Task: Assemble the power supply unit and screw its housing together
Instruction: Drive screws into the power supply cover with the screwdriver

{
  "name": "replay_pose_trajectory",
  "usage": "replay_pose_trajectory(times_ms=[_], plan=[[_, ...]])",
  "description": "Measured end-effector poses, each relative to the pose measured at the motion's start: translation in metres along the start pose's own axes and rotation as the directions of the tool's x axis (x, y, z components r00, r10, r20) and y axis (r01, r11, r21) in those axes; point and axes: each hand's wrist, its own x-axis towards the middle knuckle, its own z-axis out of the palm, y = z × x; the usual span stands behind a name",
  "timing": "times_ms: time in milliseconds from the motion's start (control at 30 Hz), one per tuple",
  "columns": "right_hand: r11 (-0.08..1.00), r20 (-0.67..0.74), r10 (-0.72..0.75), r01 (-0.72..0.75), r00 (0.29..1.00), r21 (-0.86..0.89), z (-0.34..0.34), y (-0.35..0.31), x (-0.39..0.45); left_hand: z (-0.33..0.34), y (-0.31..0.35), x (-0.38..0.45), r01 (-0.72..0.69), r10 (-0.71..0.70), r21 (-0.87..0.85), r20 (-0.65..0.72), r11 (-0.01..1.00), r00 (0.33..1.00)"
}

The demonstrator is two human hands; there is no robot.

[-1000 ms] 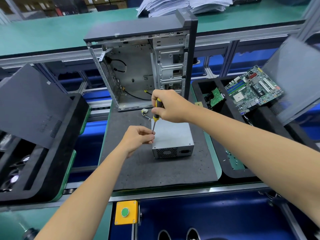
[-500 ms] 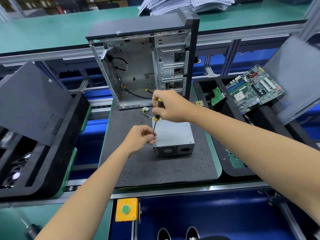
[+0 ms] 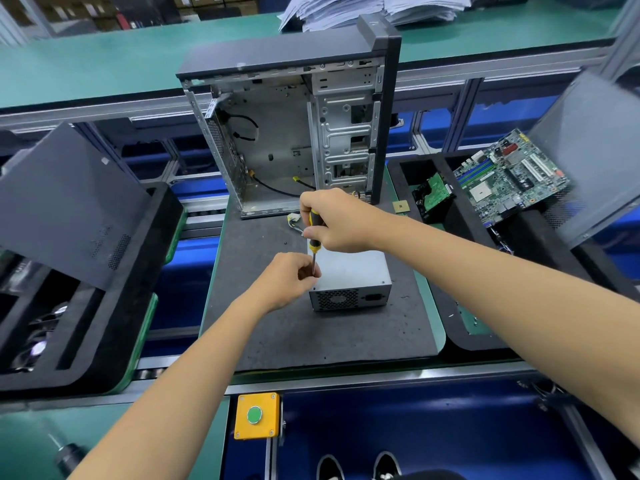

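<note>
A grey metal power supply unit (image 3: 353, 271) lies on the dark foam mat (image 3: 294, 334), its vented end facing me. My right hand (image 3: 336, 221) grips the black and yellow handle of a screwdriver (image 3: 314, 237) held upright over the unit's left edge. My left hand (image 3: 289, 278) pinches the screwdriver's shaft near the tip, right against the unit's near-left top corner. The tip and any screw are hidden by my fingers. A bundle of wires (image 3: 294, 223) shows behind the unit.
An open computer case (image 3: 294, 133) stands upright behind the mat. Right of it, a black foam tray (image 3: 460, 237) holds a motherboard (image 3: 509, 178) and a small green board (image 3: 434, 195). A dark side panel (image 3: 69, 202) leans on a foam tray at left. A yellow button box (image 3: 257, 415) sits at the bench front.
Both hands stay at the unit's left edge with the screwdriver; the grip has hardly shifted. The view has shifted slightly.
</note>
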Motion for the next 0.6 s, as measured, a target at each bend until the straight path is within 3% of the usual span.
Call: replay_pose_trajectory(times_ms=[600], plan=[[0.993, 0.039, -0.075, 0.078, 0.996, -0.085, 0.013, -0.003, -0.005, 0.007, -0.005, -0.003, 0.008, -0.009, 0.019, 0.051, 1.0, 0.999]])
